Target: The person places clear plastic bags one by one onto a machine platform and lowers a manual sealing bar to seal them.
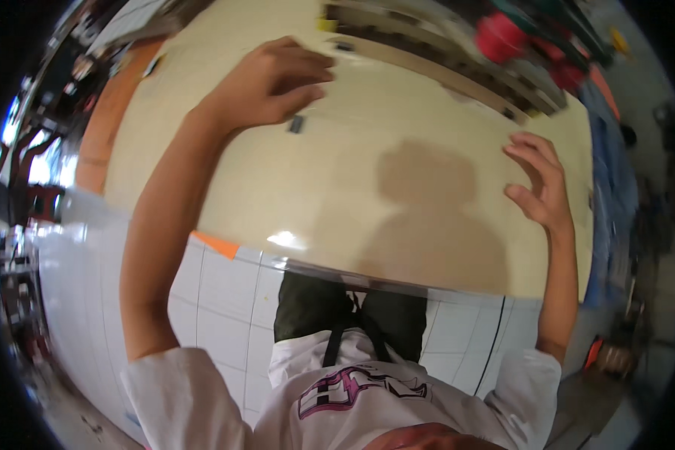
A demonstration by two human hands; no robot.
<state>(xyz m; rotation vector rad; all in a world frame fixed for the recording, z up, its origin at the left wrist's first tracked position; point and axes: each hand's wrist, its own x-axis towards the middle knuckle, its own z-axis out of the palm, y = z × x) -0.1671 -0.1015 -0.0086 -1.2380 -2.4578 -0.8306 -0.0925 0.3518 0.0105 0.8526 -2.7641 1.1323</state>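
My left hand (281, 81) is raised over the far left part of a pale yellow tabletop (300, 187), its fingers curved and apart, with nothing seen in it. Just below its thumb lies a small dark rectangular piece (296, 124). Another small dark piece (343, 46) is near its fingertips, by a long wooden rack (427, 64). On the right, my right hand (538, 180) hovers above the table near its right edge. Its thumb and fingers are spread in a loose C shape, and no object shows between them.
The slotted rack runs along the far edge. Behind it stands a blurred green machine or tool with a red round part (500, 37). Blue cloth or plastic (611, 187) hangs at the table's right side. An orange patch (216, 244) marks the near left edge.
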